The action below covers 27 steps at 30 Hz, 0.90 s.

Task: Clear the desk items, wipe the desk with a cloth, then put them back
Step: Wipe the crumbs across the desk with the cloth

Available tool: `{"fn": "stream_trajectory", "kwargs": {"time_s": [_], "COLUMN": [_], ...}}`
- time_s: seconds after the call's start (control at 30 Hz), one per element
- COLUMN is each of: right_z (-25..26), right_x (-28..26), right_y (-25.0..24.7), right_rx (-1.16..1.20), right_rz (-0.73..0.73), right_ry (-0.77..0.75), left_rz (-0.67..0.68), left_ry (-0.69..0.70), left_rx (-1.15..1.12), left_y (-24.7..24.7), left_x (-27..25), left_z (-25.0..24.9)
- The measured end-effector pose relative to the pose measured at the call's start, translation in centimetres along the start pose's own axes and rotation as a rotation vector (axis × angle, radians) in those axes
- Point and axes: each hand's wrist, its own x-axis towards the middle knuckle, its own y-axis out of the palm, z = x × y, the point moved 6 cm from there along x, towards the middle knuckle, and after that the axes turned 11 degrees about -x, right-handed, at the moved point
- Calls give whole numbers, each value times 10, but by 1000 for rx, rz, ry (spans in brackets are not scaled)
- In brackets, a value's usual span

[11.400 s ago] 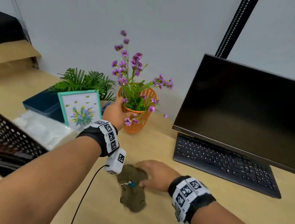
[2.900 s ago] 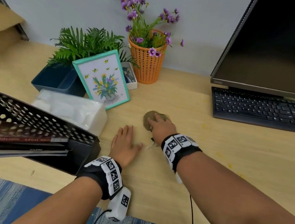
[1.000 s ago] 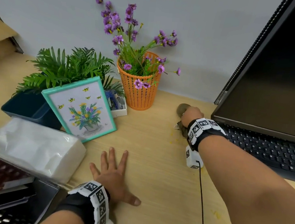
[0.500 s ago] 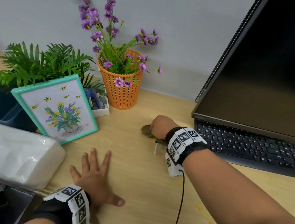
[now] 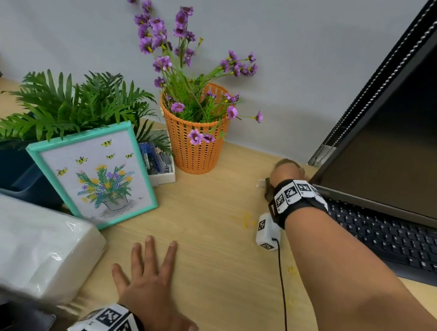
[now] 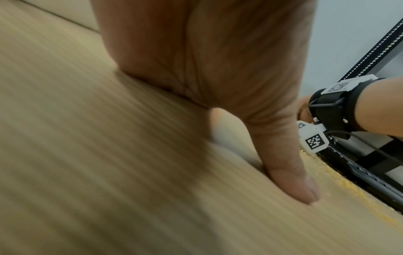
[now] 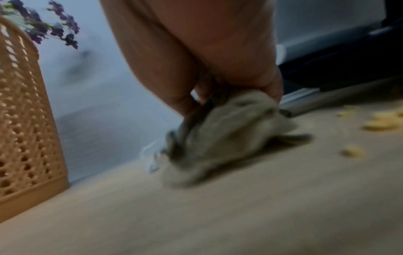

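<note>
The right hand point(image 5: 288, 171) is gripping the bunched grey-brown cloth point(image 7: 220, 136) against the table point(image 5: 211, 246), right of centre by the monitor's point(image 5: 405, 137) lower corner. The left hand point(image 5: 149, 289) is lying flat, fingers spread, at the bottom. Yellow crumbs point(image 7: 381, 123) are lying beside the cloth.

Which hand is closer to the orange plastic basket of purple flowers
Right. The right hand wipes the wooden desk beside the orange plastic basket, towards the monitor; the left hand rests flat nearer the desk's front edge.
</note>
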Motion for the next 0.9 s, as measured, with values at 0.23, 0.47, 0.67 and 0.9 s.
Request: {"fn": "stream_trajectory", "kwargs": {"time_s": [0.23,0.47,0.67,0.9], "right_z": [30,12,18,27], "right_x": [-30,-16,-7,-65], "right_y": [20,8,23,45], "right_rx": [-1,223,-156,-126], "right_rz": [-87,-219,63,-81], "right_ry": [-195,-38,-164,-517], "left_rz": [-10,-5,14,9], "left_ry": [1,-9,-10,-11], "left_rx": [-12,-7,9,13], "left_y": [-2,-3,-3,-3], "left_x": [-2,-5,-3,-4], "left_z": [0,-3,-1,-2]}}
